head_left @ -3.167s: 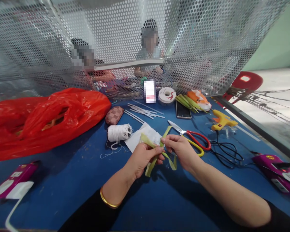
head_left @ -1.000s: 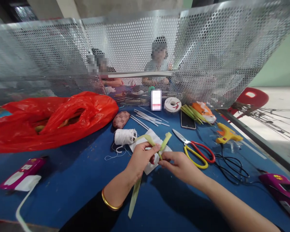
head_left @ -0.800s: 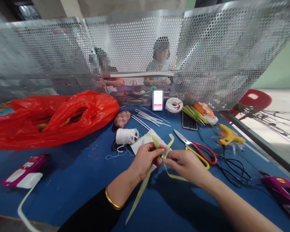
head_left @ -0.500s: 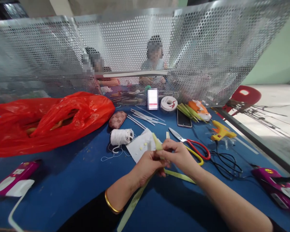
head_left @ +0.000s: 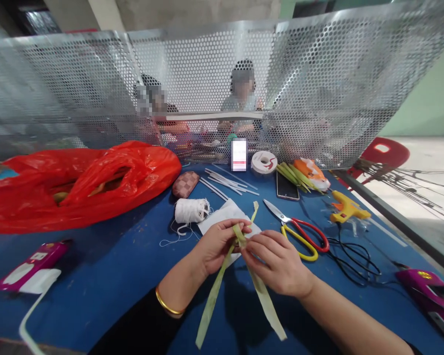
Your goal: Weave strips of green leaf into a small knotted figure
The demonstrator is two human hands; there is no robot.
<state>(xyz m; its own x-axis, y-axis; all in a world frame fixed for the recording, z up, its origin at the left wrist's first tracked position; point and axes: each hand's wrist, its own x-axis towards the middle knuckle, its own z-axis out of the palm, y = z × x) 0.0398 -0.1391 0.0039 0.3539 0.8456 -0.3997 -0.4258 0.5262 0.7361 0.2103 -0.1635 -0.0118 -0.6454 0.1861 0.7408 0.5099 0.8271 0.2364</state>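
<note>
Pale green leaf strips cross between my two hands above the table. My left hand is closed, pinching the crossing between thumb and fingers. Closed on the strips from the right is my right hand, its fingertips near the same crossing. Two long ends hang down toward me, and a short end points up and away. Beneath the hands lies a sheet of white paper, partly covered. Scissors with one red and one yellow handle lie just right of my right hand, blades parted a little.
A spool of white string, a checkered pouch and thin white sticks lie beyond. A red plastic bag spreads at left. Rightward are a ribbon roll, phone, yellow glue gun and black cable. Perforated metal screens the back.
The strips have been turned and folded between my hands. One long end that pointed right now hangs down toward me. My right hand has shifted lower, and the view has moved slightly.
</note>
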